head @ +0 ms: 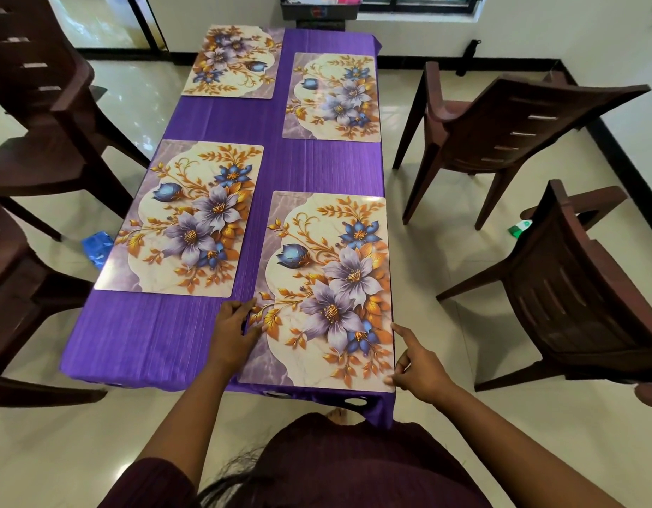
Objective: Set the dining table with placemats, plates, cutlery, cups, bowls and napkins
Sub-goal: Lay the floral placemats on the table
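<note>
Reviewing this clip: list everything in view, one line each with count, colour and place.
Placemats: four, floral purple, gold and cream, in two columns on the table.
Tablecloth: one, purple, covering the table.
Chairs: four, dark brown, two per side.
Blue object: one, on the floor left of the table.
Green-white object: one, on the near right chair.
Left hand: fingertips on the nearest placemat's left edge.
Right hand: at that placemat's right edge, forefinger extended.

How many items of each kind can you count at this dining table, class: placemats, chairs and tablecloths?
Floral purple-and-gold rectangular placemats: 4
Dark brown plastic chairs: 4
Purple ribbed tablecloth: 1
Total: 9
</note>
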Motion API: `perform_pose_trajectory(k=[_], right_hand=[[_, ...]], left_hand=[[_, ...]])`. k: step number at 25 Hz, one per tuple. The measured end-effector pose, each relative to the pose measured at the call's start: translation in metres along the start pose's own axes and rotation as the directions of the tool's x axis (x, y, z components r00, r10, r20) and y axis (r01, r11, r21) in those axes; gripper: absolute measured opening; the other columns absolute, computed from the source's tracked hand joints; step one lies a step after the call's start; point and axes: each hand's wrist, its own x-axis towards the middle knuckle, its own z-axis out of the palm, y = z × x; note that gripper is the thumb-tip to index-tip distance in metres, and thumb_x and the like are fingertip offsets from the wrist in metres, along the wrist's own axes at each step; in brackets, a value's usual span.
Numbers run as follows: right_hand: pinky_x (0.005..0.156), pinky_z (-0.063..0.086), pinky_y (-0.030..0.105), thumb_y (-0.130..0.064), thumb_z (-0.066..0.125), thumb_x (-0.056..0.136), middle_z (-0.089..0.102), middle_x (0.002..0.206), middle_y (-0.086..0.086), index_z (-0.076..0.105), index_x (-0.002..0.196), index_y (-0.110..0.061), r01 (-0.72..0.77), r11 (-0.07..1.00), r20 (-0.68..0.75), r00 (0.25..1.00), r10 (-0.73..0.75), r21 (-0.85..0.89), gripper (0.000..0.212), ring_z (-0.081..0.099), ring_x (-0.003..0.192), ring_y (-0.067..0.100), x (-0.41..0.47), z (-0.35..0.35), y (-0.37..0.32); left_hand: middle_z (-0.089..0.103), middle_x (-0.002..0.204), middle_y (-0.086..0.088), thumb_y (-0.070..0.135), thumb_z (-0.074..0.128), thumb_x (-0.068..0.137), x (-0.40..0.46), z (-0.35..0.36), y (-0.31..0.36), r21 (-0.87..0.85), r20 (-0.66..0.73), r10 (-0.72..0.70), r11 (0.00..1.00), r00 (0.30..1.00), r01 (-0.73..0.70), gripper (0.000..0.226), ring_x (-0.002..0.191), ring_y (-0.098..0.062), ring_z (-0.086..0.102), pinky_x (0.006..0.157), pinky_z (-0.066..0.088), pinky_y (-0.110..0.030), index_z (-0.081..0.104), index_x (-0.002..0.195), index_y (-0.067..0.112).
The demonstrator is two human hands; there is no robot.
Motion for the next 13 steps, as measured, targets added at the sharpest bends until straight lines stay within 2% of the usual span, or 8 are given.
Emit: perform_pose_trajectory(k=[2, 3, 4, 6, 8, 9, 11, 13], right_hand=[[0.071, 0.059, 0.033, -0.009, 0.082, 0.075, 0.065, 0.08, 0.003, 0.023, 0.149, -0.031, -0.004, 1.0, 0.001, 1.0, 0.004, -0.002, 0.097, 0.067, 0.075, 0.018, 0.0, 0.001, 0.0], [0.073, 0.059, 0.036, -0.012, 0.083, 0.073, 0.066, 0.086, 0.004, 0.021, 0.149, -0.031, -0.004, 0.999, -0.005, 1.0, 0.004, -0.032, 0.1, 0.066, 0.078, 0.018, 0.0, 0.001, -0.002], [0.077, 0.058, 0.038, -0.017, 0.085, 0.071, 0.064, 0.101, 0.005, 0.018, 0.149, -0.033, 0.004, 0.994, -0.021, 1.0, -0.006, -0.107, 0.104, 0.065, 0.087, 0.018, 0.0, 0.0, -0.005], [0.09, 0.053, 0.04, -0.033, 0.087, 0.067, 0.039, 0.138, 0.006, 0.008, 0.15, -0.036, 0.039, 0.915, -0.076, 0.994, -0.076, -0.402, 0.115, 0.051, 0.117, 0.024, 0.004, -0.002, -0.017], [0.105, 0.04, 0.044, -0.042, 0.083, 0.068, 0.01, 0.156, 0.006, 0.001, 0.151, -0.031, 0.11, 0.743, -0.068, 0.976, -0.205, -0.661, 0.117, 0.029, 0.138, 0.03, 0.013, -0.002, -0.029], [0.112, 0.031, 0.047, -0.042, 0.083, 0.069, 0.001, 0.16, 0.006, 0.0, 0.152, -0.027, 0.142, 0.684, -0.033, 0.971, -0.236, -0.715, 0.119, 0.019, 0.144, 0.032, 0.017, -0.003, -0.034], [0.118, 0.015, 0.049, -0.039, 0.084, 0.069, -0.009, 0.162, 0.005, -0.004, 0.155, -0.02, 0.171, 0.634, 0.049, 0.977, -0.206, -0.754, 0.123, 0.003, 0.15, 0.03, 0.027, -0.006, -0.038], [0.119, 0.009, 0.048, -0.039, 0.084, 0.071, -0.012, 0.163, 0.006, -0.006, 0.155, -0.016, 0.189, 0.597, 0.118, 0.981, -0.156, -0.779, 0.125, -0.003, 0.15, 0.027, 0.033, -0.01, -0.036]], left_hand=[[0.047, 0.122, -0.013, 0.015, 0.072, 0.086, 0.001, 0.0, 0.001, 0.002, 0.005, 0.001, 1.0, 1.0, -0.001, 0.055, 0.108, -0.022, 0.049, 0.09, 0.043, -0.027, 0.053, 0.137, 0.008], [0.047, 0.122, -0.013, 0.015, 0.072, 0.086, 0.001, 0.0, 0.003, 0.008, 0.009, 0.002, 1.0, 1.0, -0.002, 0.055, 0.109, -0.024, 0.05, 0.09, 0.042, -0.026, 0.053, 0.136, 0.008], [0.047, 0.123, -0.013, 0.014, 0.073, 0.085, 0.002, 0.0, 0.005, 0.02, 0.013, 0.003, 1.0, 1.0, -0.003, 0.055, 0.11, -0.027, 0.049, 0.09, 0.041, -0.026, 0.054, 0.136, 0.008], [0.047, 0.129, -0.013, 0.013, 0.074, 0.083, 0.007, -0.002, 0.009, 0.098, 0.021, 0.03, 0.995, 0.999, -0.032, 0.056, 0.116, -0.031, 0.046, 0.092, 0.04, -0.033, 0.055, 0.136, 0.015], [0.046, 0.138, -0.008, 0.013, 0.072, 0.083, 0.014, -0.004, 0.015, 0.237, 0.089, 0.105, 0.964, 0.99, -0.124, 0.055, 0.122, -0.031, 0.043, 0.092, 0.042, -0.042, 0.056, 0.135, 0.023], [0.045, 0.141, -0.005, 0.012, 0.07, 0.085, 0.017, -0.005, 0.017, 0.291, 0.157, 0.147, 0.938, 0.977, -0.188, 0.053, 0.124, -0.031, 0.043, 0.093, 0.043, -0.044, 0.056, 0.135, 0.025], [0.04, 0.147, -0.002, 0.014, 0.063, 0.09, 0.02, -0.008, 0.024, 0.352, 0.289, 0.159, 0.899, 0.944, -0.259, 0.049, 0.13, -0.027, 0.04, 0.098, 0.043, -0.042, 0.054, 0.137, 0.026], [0.033, 0.152, -0.001, 0.032, 0.062, 0.092, 0.017, -0.009, 0.035, 0.402, 0.342, 0.103, 0.882, 0.934, -0.245, 0.053, 0.134, -0.025, 0.035, 0.103, 0.042, -0.04, 0.047, 0.142, 0.025]])
